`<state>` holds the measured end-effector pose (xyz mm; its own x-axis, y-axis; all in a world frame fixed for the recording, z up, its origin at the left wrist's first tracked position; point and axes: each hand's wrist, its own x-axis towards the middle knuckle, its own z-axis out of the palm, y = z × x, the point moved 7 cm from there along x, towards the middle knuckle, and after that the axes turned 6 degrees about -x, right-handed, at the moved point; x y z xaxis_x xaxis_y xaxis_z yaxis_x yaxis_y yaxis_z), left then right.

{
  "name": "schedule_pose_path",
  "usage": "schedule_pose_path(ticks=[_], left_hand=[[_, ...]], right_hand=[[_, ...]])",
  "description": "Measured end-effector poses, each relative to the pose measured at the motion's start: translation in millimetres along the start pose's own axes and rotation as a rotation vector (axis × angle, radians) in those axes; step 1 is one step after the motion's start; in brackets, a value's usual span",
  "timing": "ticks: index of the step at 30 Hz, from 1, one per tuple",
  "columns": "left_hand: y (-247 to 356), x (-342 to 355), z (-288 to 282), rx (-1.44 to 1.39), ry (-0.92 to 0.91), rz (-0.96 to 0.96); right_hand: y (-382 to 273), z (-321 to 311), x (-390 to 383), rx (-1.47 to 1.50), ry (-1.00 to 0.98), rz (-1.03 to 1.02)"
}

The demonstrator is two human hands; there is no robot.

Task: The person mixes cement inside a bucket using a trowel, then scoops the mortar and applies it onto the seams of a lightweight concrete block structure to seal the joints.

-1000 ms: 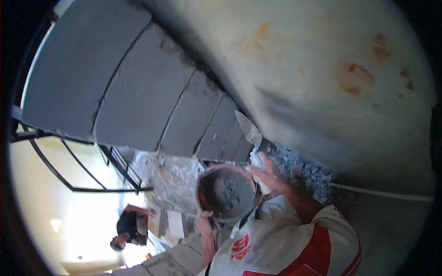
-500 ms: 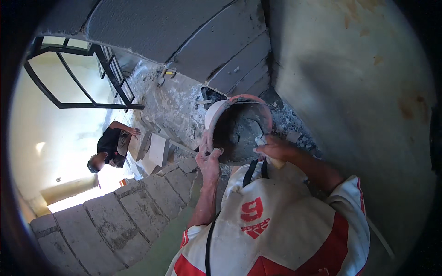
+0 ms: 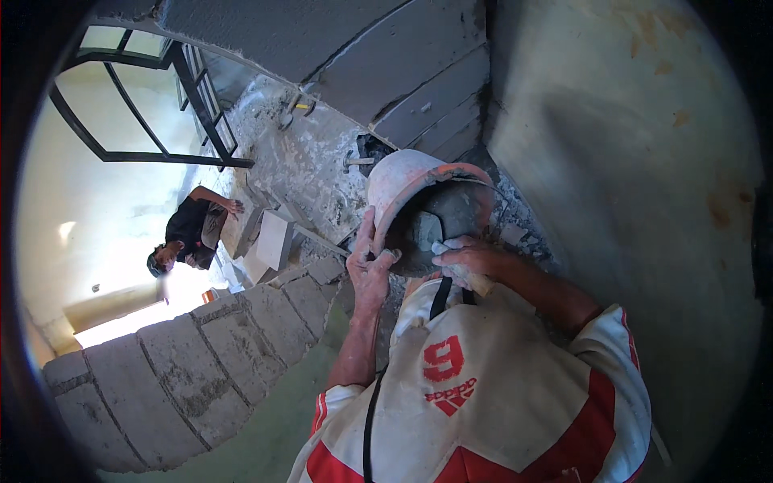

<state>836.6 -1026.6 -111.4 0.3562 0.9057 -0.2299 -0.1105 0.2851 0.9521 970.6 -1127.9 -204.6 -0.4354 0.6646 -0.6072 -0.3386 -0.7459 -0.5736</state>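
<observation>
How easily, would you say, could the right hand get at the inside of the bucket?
Yes, probably easily: the bucket is tilted, its opening faces the right hand, which grips a trowel, and nothing visible blocks the way.

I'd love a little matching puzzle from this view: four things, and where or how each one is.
Column one:
1. Left hand
2. Right hand
3. Bucket
4. White block

Column two:
A. Tilted, with grey material inside
B. Near the co-worker in dark clothes
C. Gripping the trowel
D. Holding the bucket at its rim

Right pairs: 1-D, 2-C, 3-A, 4-B
</observation>
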Motion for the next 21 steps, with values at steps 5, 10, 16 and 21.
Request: schedule_pose_path(ticks=[5,10,16,21], left_hand=[[-13,-2,-11,0.207,0.024,0.08],[-38,-10,-5,0.052,0.088,-0.053],[-77,-26,-25,0.087,0.16,-0.084],[-112,-51,-52,-0.05,0.295,-0.167]], right_hand=[[-6,19,-9,0.009,-0.125,-0.024],[-7,10,-21,0.053,-0.175,-0.041],[10,-11,-50,0.046,-0.204,-0.081],[6,-12,-67,0.067,-0.142,0.008]])
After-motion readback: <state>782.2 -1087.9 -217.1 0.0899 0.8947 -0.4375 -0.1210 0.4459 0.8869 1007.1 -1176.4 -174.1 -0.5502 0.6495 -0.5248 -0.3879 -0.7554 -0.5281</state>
